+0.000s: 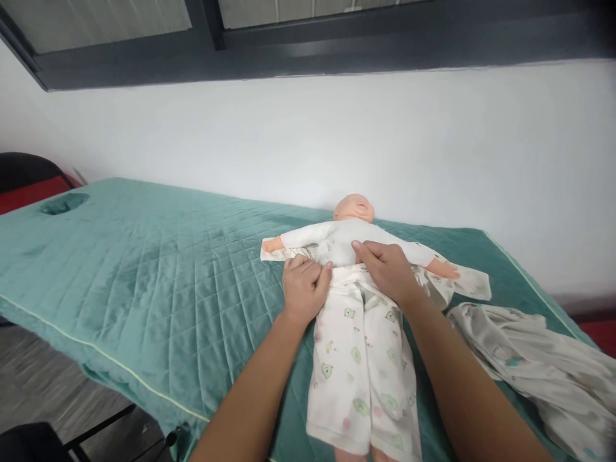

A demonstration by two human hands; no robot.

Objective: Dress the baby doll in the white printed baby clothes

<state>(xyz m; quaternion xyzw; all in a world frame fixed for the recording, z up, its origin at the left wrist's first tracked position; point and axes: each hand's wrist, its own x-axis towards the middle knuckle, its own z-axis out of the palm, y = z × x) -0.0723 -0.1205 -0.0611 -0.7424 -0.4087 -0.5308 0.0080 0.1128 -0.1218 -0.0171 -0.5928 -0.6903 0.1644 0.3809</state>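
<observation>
A baby doll [354, 208] lies on its back with arms spread, its head toward the wall. Its torso and arms are white. Printed white pants [359, 359] with green animal faces cover its legs, and the feet stick out at the bottom. My left hand [305, 287] is closed on the pants' waistband at one side of the belly. On the other side, my right hand [387, 269] also grips the waistband, thumb extended over the torso. A printed shirt [474, 282] is spread beneath the doll's back and arms.
A teal quilted cover [168, 269] lies over the bed, with a round hole [65, 203] at the far left. Crumpled white clothing [534, 359] rests at the right. The white wall [298, 141] stands directly behind. A black-framed object [33, 443] is at lower left.
</observation>
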